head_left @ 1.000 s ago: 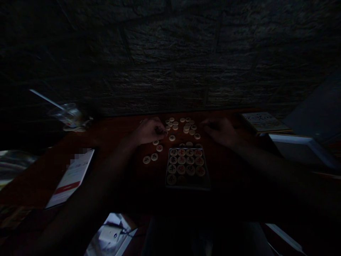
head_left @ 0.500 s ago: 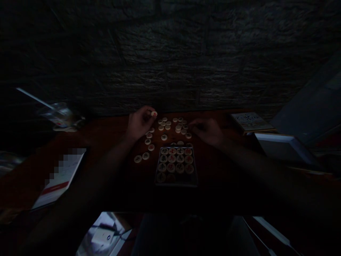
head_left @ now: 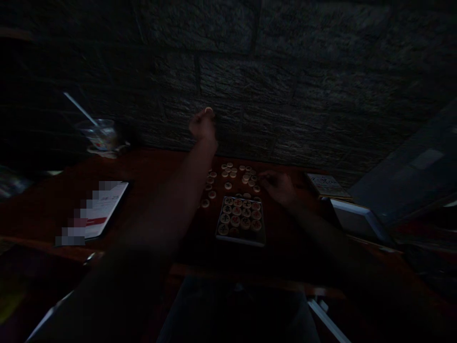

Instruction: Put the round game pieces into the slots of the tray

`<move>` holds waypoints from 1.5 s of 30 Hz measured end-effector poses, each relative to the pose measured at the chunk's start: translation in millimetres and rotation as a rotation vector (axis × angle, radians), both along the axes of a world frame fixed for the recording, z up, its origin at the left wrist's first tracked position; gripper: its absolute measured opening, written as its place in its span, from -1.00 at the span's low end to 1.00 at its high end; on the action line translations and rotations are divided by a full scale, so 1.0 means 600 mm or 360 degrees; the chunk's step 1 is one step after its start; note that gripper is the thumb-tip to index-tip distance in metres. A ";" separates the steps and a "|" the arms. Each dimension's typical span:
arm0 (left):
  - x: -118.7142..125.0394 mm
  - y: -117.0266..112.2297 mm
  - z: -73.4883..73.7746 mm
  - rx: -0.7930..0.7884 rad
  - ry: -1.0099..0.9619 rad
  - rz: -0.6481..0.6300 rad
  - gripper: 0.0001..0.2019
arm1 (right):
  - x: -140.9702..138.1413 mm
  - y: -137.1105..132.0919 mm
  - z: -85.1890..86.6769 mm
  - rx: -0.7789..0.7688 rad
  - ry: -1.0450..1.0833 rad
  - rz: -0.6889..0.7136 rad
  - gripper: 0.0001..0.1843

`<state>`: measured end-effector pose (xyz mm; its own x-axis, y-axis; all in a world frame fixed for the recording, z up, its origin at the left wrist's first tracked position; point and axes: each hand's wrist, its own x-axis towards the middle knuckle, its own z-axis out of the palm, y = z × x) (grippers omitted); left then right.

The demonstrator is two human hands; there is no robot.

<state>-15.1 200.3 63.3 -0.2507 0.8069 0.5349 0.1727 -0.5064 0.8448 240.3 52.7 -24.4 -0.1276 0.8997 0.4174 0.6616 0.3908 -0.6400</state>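
Raised in front of the stone wall, my left hand (head_left: 202, 125) pinches one round xiangqi piece (head_left: 209, 110) between its fingertips. My right hand (head_left: 280, 186) hovers low over the table with curled fingers, beside the right edge of a loose group of xiangqi pieces (head_left: 245, 179); whether anything is in its fingers is hidden. In front of the hands lies a shallow box (head_left: 263, 237), with rows of pieces marked in red and black characters. Only part of its front row holds pieces. My left forearm covers some loose pieces on the left.
A clear plastic cup (head_left: 103, 136) with a straw stands at the back left. Nearer me lies a printed sheet or tablet (head_left: 102, 214). On the right are a flat patterned box (head_left: 326, 185) and an open box lid (head_left: 357, 221). The stone wall (head_left: 228, 81) borders the table's back.
My left hand has risen from beside the loose pieces to in front of the wall, still holding its piece. My right hand stays by the group. The view has shifted somewhat.
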 end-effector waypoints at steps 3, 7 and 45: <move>0.073 -0.010 0.025 -0.0235 -0.0556 0.0087 -0.73 | 0.005 -0.003 0.002 0.0024 0.0061 -0.0031 -0.76; 0.118 -0.094 0.006 -0.0085 -0.0370 -0.0297 -0.91 | 0.009 -0.015 0.007 0.0087 0.0190 -0.0076 -0.75; 0.012 -0.327 -0.116 -0.0085 0.0424 -0.0894 -0.74 | -0.086 -0.106 0.026 -0.0102 0.0772 0.0491 -0.70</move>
